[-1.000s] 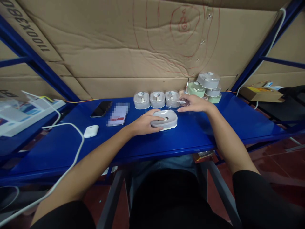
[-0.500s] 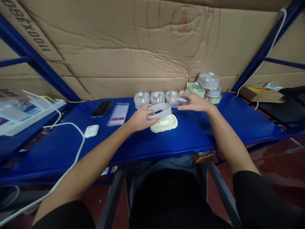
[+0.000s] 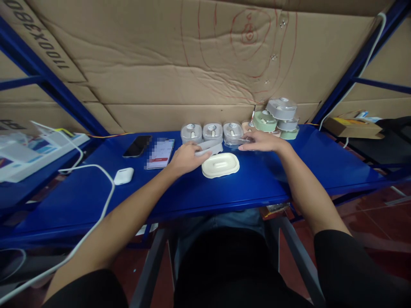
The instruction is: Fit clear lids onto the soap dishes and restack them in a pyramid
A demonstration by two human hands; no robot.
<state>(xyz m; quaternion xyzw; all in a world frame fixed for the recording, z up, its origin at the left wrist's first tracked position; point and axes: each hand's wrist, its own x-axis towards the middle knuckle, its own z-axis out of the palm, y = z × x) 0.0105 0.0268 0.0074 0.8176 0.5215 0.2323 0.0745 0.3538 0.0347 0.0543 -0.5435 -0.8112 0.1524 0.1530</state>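
Note:
My left hand [image 3: 184,157] grips a grey oval lid [image 3: 210,148], tilted and held just behind a cream oval tray [image 3: 220,165] that lies on the blue shelf [image 3: 199,188]. My right hand [image 3: 261,141] reaches to the row of clear lidded containers [image 3: 211,131] at the back, its fingers pinched on a small clear piece [image 3: 241,140] beside the rightmost one. What that piece is I cannot make out.
A stack of green and grey containers [image 3: 279,116] stands at the back right. A black phone [image 3: 137,146], a second phone with a lit screen [image 3: 159,153], a white earbud case [image 3: 123,176] and a white cable [image 3: 96,205] lie on the left. Cardboard forms the back wall.
My left hand lifted the grey lid off the cream tray and carried it back and to the left. My right hand stayed at the row of containers.

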